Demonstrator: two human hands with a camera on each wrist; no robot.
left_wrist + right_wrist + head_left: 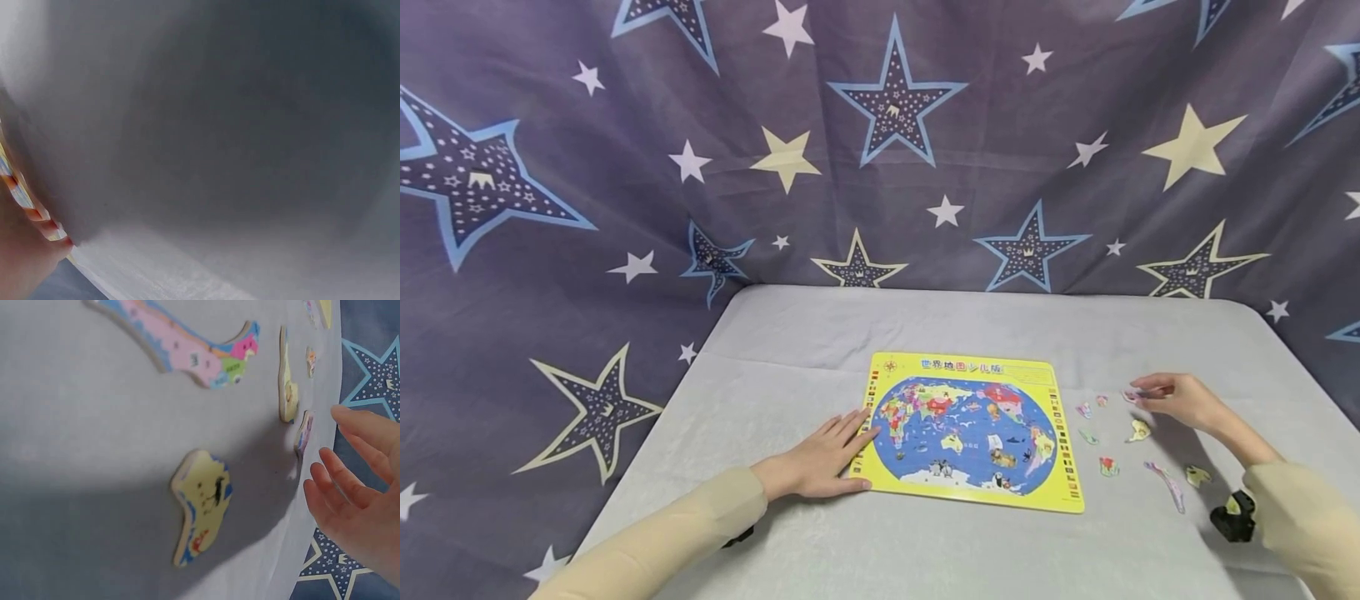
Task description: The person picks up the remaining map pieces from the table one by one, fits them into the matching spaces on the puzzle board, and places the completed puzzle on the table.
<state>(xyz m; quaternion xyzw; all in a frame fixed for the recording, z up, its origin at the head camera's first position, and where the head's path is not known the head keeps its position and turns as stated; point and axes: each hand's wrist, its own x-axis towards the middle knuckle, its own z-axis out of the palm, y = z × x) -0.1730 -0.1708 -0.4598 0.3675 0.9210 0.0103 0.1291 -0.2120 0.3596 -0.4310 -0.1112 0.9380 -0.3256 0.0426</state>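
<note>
A yellow-bordered world map puzzle board (1067, 492) lies on the table. My left hand (827, 454) rests with spread fingers on the board's left edge; in the left wrist view only part of that hand (31, 250) shows at the lower left. To the right of the board, my right hand (1180, 404) is just over a small purple puzzle piece (1130, 396). The right wrist view shows the right hand's (362, 481) thumb and fingers apart, near the purple piece, which appears to lie on the cloth. Whether the fingertips touch it is hard to tell.
Loose map pieces lie right of the board: a yellow one (1138, 430), a red and green one (1108, 467), a long pink one (1167, 485), another yellow one (1197, 475) and several smaller ones. A grey cloth (760, 333) covers the table; a star-patterned curtain (865, 200) hangs behind.
</note>
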